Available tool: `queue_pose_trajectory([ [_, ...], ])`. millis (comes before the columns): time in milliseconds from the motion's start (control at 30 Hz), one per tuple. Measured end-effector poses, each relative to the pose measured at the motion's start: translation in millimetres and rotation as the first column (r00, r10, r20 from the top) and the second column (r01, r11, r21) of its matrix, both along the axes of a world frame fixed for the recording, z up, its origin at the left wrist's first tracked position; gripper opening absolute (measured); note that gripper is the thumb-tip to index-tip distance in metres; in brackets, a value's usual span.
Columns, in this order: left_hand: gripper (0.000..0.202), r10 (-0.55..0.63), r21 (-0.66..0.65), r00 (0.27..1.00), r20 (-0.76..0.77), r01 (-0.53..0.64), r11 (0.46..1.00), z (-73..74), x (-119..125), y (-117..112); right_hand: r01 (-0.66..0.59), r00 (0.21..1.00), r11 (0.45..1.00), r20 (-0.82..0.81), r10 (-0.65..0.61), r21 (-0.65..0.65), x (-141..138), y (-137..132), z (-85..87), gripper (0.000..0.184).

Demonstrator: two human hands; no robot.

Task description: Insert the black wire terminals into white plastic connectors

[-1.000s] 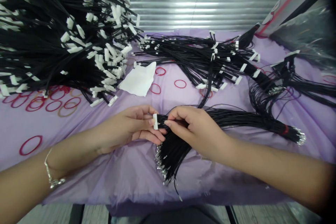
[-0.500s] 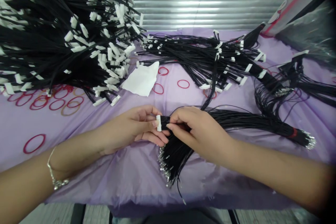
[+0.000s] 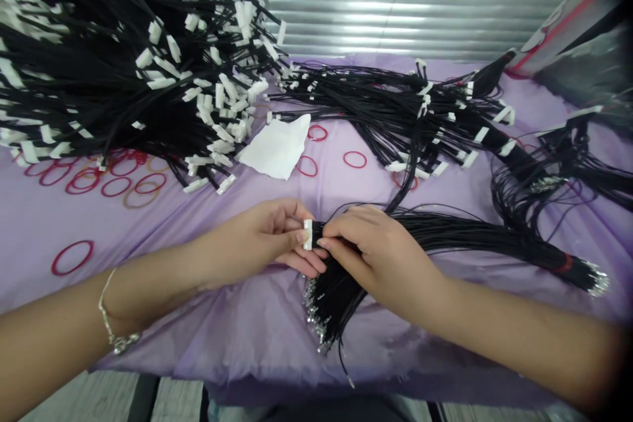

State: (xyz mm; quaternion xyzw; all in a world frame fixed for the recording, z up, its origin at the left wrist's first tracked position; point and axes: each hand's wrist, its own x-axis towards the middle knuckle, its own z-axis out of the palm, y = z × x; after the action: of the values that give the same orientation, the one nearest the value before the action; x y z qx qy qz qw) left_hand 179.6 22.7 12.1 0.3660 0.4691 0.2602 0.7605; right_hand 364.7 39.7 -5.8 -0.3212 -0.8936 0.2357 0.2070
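Your left hand [image 3: 284,237] pinching a white connector [image 3: 308,231] at near centre, your right hand [image 3: 378,247] gripping its black wires [image 3: 317,231], partly hiding the wire bundle [image 3: 339,293], torn paper [image 3: 277,148] beyond, connector-ended cable heap [image 3: 99,79] far left.

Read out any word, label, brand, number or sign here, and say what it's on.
No readable text anywhere.
Red-striped white object, far right: dark marks, too blurred to read.
White connector in the left hand: too small to tell.
White scrap: no writing visible.
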Motion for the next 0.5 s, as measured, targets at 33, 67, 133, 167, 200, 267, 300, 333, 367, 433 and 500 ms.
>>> queue_pose_trajectory([
  [33,0.01,-0.006,0.005,1.0,-0.001,0.006,1.0,-0.1,0,0,0.0,1.0,1.0,0.002,0.0,0.005,0,0,-0.2,0.016],
  [67,0.01,-0.013,0.008,1.0,0.001,0.013,1.0,0.1,0,0,-0.002,1.0,1.0,0.005,0.002,0.007,0,0,-0.3,0.016],
  [133,0.01,-0.025,0.012,1.0,0.011,0.025,1.0,0.8,1,-1,-0.023,1.0,1.0,0.006,0.023,0.008,2,1,-0.2,0.016],
  [167,0.011,-0.031,0.02,0.999,0.012,0.03,0.999,1.0,1,-2,-0.046,0.999,0.999,0.005,0.046,0.007,3,2,0.4,0.016],
  [200,0.011,-0.033,0.035,0.999,0.008,0.033,0.999,1.0,1,-4,-0.079,0.997,0.997,0.006,0.079,0.006,4,3,1.5,0.017],
  [267,0.008,-0.056,0.118,0.997,-0.049,0.061,0.991,0.4,1,-6,-0.151,0.988,0.988,0.025,0.15,0.029,8,6,6.3,0.019],
  [300,0.003,-0.071,0.203,0.991,-0.112,0.092,0.975,0.1,0,-6,-0.167,0.986,0.984,0.038,0.165,0.06,10,7,10.3,0.02],
  [333,0.002,-0.074,0.324,0.971,-0.228,0.147,0.934,0.4,0,-7,-0.161,0.987,0.98,0.045,0.157,0.114,14,9,15.2,0.021],
  [367,0.007,-0.057,0.437,0.931,-0.36,0.222,0.872,1.6,-1,-8,-0.129,0.991,0.972,0.049,0.122,0.194,19,11,20.5,0.02],
  [433,0.015,0.019,0.557,0.787,-0.617,0.419,0.717,7.0,-1,-12,-0.021,0.998,0.92,0.06,-0.003,0.392,32,15,30.1,0.016],
  [500,0.027,0.086,0.537,0.616,-0.783,0.601,0.592,17.0,-1,-18,0.04,0.982,0.826,0.132,-0.138,0.563,48,21,35.1,0.02],
])
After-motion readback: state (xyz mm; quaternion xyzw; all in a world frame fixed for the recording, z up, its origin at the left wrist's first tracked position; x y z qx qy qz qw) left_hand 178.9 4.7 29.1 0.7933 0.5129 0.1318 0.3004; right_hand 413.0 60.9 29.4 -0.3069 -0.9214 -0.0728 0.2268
